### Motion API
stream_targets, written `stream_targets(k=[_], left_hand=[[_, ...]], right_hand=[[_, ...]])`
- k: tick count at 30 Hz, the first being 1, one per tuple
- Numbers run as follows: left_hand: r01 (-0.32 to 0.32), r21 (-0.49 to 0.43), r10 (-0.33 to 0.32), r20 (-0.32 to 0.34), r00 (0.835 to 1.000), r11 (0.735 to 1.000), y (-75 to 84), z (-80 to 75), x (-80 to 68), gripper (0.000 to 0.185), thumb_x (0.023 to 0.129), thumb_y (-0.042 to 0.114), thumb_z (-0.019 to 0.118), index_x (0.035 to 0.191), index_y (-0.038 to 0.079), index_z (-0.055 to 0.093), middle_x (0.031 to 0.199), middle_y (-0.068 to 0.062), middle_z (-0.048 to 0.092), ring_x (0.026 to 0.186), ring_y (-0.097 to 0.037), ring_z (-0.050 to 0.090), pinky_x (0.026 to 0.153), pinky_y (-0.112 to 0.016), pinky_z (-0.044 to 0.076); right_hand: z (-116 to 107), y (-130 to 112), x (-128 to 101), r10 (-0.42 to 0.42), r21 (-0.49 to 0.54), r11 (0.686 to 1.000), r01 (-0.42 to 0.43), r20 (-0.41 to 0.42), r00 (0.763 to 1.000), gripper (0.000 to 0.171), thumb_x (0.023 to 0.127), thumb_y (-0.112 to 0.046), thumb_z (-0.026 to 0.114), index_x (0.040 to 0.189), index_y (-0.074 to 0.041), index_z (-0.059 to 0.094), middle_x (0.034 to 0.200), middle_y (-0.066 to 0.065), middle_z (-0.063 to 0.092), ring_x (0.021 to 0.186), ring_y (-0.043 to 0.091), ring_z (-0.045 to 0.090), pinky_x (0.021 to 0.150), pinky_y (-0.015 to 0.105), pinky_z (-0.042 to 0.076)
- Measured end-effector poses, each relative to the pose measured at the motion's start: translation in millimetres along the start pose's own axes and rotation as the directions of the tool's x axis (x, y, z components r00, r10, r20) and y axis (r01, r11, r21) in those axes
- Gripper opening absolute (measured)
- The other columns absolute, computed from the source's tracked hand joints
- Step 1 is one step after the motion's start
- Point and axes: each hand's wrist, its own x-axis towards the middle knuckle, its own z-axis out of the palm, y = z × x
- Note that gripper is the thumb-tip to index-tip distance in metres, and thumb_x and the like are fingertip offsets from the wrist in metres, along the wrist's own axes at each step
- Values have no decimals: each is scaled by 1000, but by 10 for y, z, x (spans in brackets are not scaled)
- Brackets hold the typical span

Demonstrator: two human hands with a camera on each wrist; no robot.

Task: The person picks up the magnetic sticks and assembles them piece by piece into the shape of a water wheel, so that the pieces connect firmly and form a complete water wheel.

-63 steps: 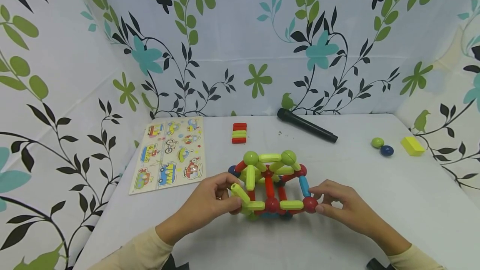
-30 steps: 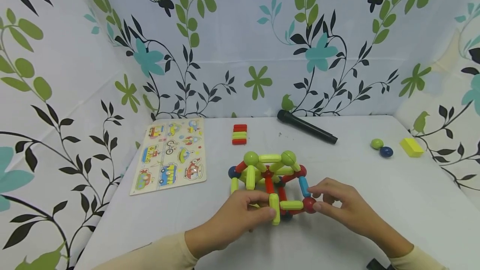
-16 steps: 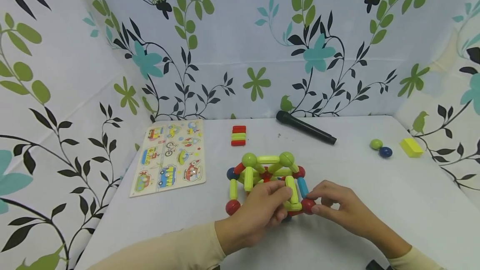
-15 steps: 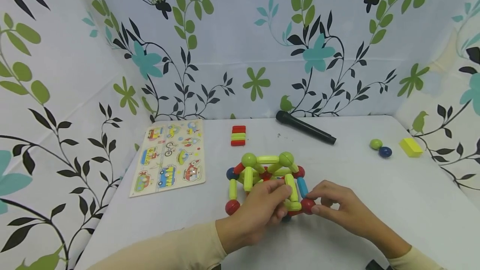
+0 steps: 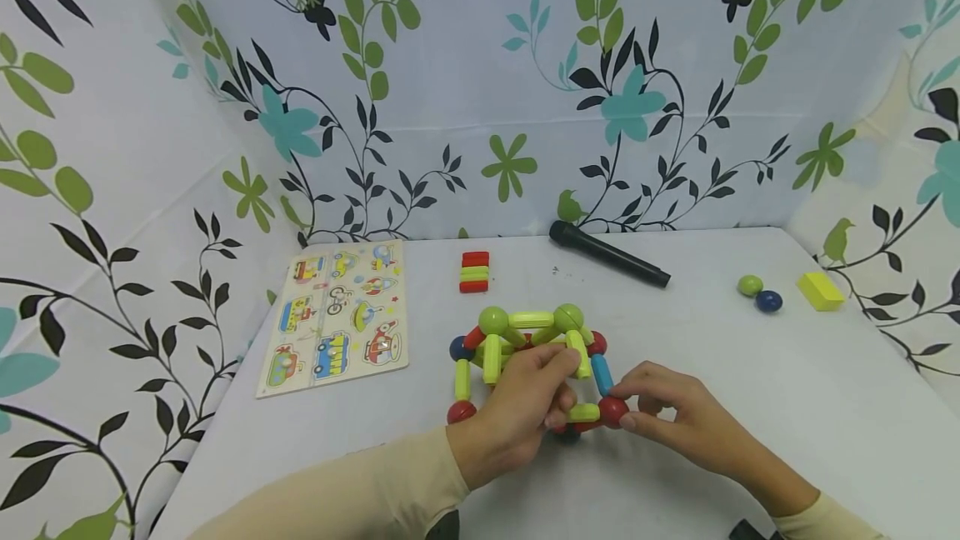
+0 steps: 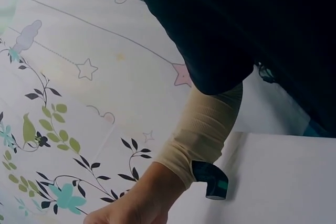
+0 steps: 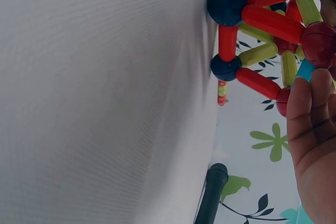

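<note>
A frame of red, green and blue magnetic rods and balls (image 5: 510,348) stands on the white table (image 5: 750,407). My left hand (image 5: 564,367) reaches over its front and pinches a green rod (image 5: 577,354), held upright against the frame's upper right side. My right hand (image 5: 626,413) pinches the red ball (image 5: 612,411) at the front right corner. In the right wrist view the frame (image 7: 262,24) fills the top right, with my fingers (image 7: 310,124) beside a red ball (image 7: 320,43). The left wrist view shows only a cream sleeve (image 6: 205,129) and dark clothing.
A vehicle puzzle board (image 5: 337,315) lies at the left. A small stack of red and green rods (image 5: 474,271) and a black microphone (image 5: 607,252) lie behind the frame. A green ball (image 5: 749,284), a blue ball (image 5: 768,301) and a yellow block (image 5: 821,290) sit far right.
My left hand carried the green rod from the frame's front left corner across to its upper right, baring a red ball at the front left. The right hand stayed on its red ball.
</note>
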Motion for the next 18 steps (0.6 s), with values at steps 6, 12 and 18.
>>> stream_targets(k=[6,12,18], left_hand=[[-23,0,23,-9,1000,1000,-27,-5,-8,24,103,26,59,115,6,64,72,-1,48,60,-11,42,52,-17,36],[-22,32,22,-7,1000,999,-64,-38,-22,26,102,29,60,113,6,65,70,-2,50,56,-11,42,53,-18,39],[10,144,-17,47,999,990,-98,-118,-200,25,99,30,64,113,9,69,79,-2,57,60,-14,48,52,-19,40]], right_hand=[[4,2,-11,11,0,1000,-11,-3,1000,32,90,-8,77,117,-22,71,105,-7,68,78,7,58,68,24,55],[8,6,-8,18,-5,1000,-18,0,1000,31,90,-9,77,117,-23,71,105,-8,68,78,7,58,69,24,56],[-2,11,-9,13,-1,1000,-13,11,1000,31,91,-9,77,118,-23,71,106,-8,68,79,7,58,70,24,56]])
